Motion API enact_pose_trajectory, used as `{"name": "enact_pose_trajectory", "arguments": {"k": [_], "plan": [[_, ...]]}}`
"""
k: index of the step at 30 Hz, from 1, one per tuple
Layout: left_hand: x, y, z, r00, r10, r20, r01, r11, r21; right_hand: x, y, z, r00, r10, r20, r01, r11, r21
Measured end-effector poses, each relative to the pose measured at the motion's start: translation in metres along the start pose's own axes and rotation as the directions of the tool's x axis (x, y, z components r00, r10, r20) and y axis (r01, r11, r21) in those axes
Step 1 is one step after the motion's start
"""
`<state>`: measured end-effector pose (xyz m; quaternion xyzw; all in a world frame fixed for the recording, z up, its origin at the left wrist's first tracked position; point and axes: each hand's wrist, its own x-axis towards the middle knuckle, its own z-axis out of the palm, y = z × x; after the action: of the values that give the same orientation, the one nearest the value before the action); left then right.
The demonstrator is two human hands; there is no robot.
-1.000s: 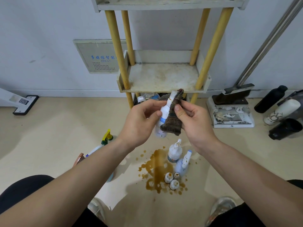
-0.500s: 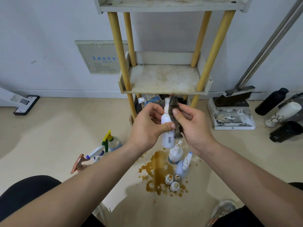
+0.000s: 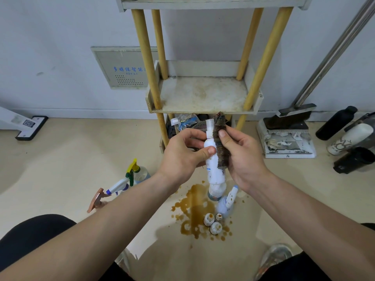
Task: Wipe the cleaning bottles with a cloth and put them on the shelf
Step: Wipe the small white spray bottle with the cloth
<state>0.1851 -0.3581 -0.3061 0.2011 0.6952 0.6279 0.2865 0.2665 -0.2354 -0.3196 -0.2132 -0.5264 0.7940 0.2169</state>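
Note:
A white bottle [image 3: 214, 171] stands upright in mid-air in front of the shelf [image 3: 203, 94], and my left hand [image 3: 182, 157] grips it with thumb across its front. My right hand [image 3: 241, 157] pinches a dark brown cloth [image 3: 221, 142] against the bottle's right side and neck. Below on the floor stand two white spray bottles [image 3: 227, 201] and three small stained bottles [image 3: 213, 224] in a brown spill [image 3: 192, 209]. Further spray bottles [image 3: 129, 179] lie at the left, partly behind my forearm.
The shelf's middle tier is bare and stained; its bottom tier holds clutter [image 3: 186, 122]. A dustpan with broom [image 3: 288, 138] stands at the right, with dark and white flasks [image 3: 349, 142] beyond it. A flat mop head [image 3: 30, 126] lies at the far left. My shoe [image 3: 274, 258] is near the spill.
The bottle has turned from tilted to upright and dropped a little in my left hand. The cloth has slid along its right side, now bunched narrower.

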Motion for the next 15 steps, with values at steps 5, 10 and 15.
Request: {"name": "enact_pose_trajectory", "arguments": {"k": [5,10,15], "plan": [[0.003,0.000,-0.001,0.994,0.110,0.021,-0.112,0.982,0.150,0.005,-0.002,-0.004,1.000,-0.010,0.019,0.011,0.999,-0.048],[0.006,0.003,-0.009,0.977,0.211,0.042,-0.212,0.915,0.342,0.011,-0.004,-0.007,0.991,-0.040,0.127,0.060,0.986,-0.158],[0.010,0.009,-0.017,0.962,0.270,0.046,-0.263,0.861,0.436,0.014,-0.011,-0.009,0.979,-0.075,0.189,0.147,0.903,-0.405]]}}
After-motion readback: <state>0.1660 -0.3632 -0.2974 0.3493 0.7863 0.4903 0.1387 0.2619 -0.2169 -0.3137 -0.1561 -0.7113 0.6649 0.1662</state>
